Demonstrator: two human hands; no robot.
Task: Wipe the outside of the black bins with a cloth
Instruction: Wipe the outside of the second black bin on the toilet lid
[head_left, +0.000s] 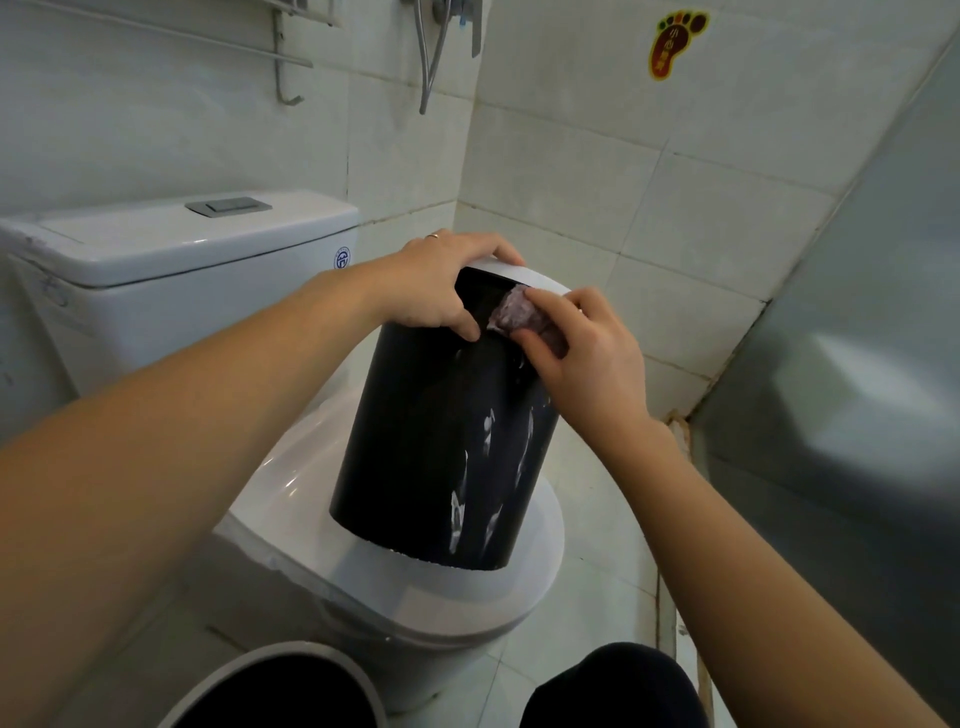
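Right hand (584, 358) first: I see it pinching a small purple cloth (519, 318) and pressing it flat on the black bin (447, 441), high up near the top edge. My left hand (441, 283) sits just beside it, fingers curled over the bin's pale top rim (511, 273) and thumb on the dark side, holding the bin steady. The bin stands tilted on the closed toilet lid (405, 597), right under both hands.

Below the right hand, white wet streaks (488, 467) run down the bin's side. I think this side is only partly wiped.

To do this step well, I would keep the cloth flat and push it down in long, slow strokes, from the top toward the bottom, over those streaks. I would keep the left hand tight on the rim, because the lid looks smooth and the bin could slide. Then I would turn the bin a little and wipe the next part.

A second bin (275, 686) waits well below the left arm, near the floor. It looks like it needs a wipe too.
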